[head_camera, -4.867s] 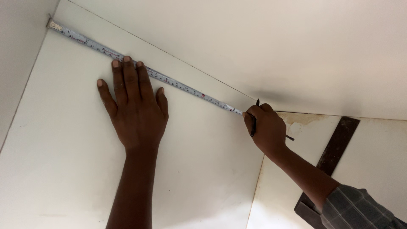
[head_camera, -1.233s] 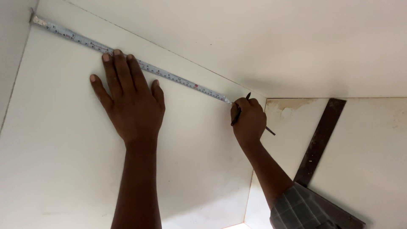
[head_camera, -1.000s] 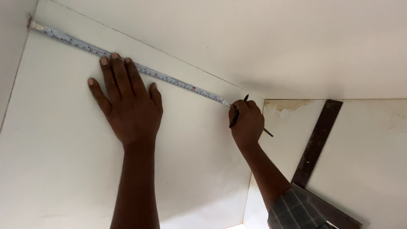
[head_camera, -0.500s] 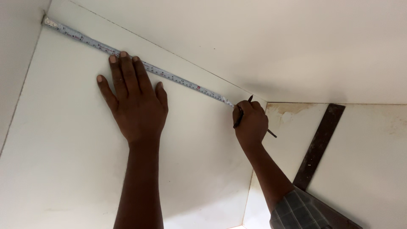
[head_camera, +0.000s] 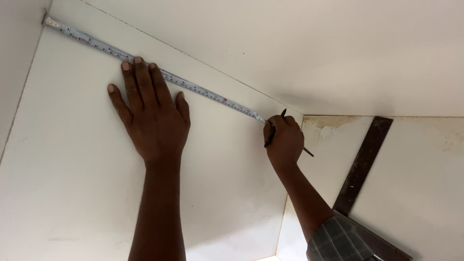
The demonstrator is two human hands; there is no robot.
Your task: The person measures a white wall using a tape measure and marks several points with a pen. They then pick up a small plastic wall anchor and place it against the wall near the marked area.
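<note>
— White laminated panels fill my view: a large flat white board (head_camera: 72, 183) on the left, a second white panel (head_camera: 299, 48) meeting it along a seam, and a stained cream sheet (head_camera: 425, 174) on the right. What do you see at the far left?

— At the far left corner I see the metal end hook of a long silver steel measuring tape (head_camera: 145, 63), butted against the side wall (head_camera: 14, 63). The tape blade lies flat on the board, just beside the seam, running diagonally down to the right.

— And my left hand?

— Your left hand (head_camera: 150, 116) lies palm down on the board, fingers stretched out and slightly spread, gripping nothing. The tips of the three middle fingers (head_camera: 138, 72) touch the tape and press it to the board.

— Further right?

— The tape's visible stretch ends at your right hand (head_camera: 285, 142), which is curled into a loose fist near the board's right edge. It grips a thin dark pencil (head_camera: 270, 133), whose top pokes up beside the tape end; a second dark tip shows behind the knuckles. I cannot tell whether the tip touches the board.

— Past that?

— A dark metal try square (head_camera: 362, 164) lies on the cream sheet, its long blade slanting up to the right, well apart from the tape. Your checked grey sleeve (head_camera: 338, 241) covers its lower corner.
</note>
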